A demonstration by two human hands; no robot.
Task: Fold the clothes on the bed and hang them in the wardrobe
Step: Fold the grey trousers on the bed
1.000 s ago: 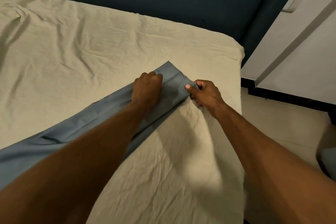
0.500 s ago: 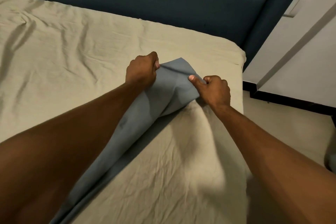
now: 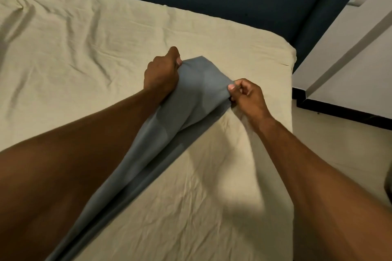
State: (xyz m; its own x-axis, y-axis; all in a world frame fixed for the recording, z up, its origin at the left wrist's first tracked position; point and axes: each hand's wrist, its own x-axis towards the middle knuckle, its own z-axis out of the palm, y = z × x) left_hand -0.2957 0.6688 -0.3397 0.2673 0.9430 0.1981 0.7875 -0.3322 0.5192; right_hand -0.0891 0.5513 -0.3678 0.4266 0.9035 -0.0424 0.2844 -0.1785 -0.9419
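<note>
Both hands — left hand [image 3: 162,74], right hand [image 3: 247,95] — have lifted the far end of the cloth [image 3: 197,89] off the bed [image 3: 84,48], fingers pinching its two corners; a second ago it lay flat — a fold looks underway.

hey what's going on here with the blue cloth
A person is handling a grey-blue garment on a bed with a beige sheet. The left hand and right hand each pinch a corner of its far end, lifted off the sheet. The rest trails back toward the person; no fold is made yet.
</note>
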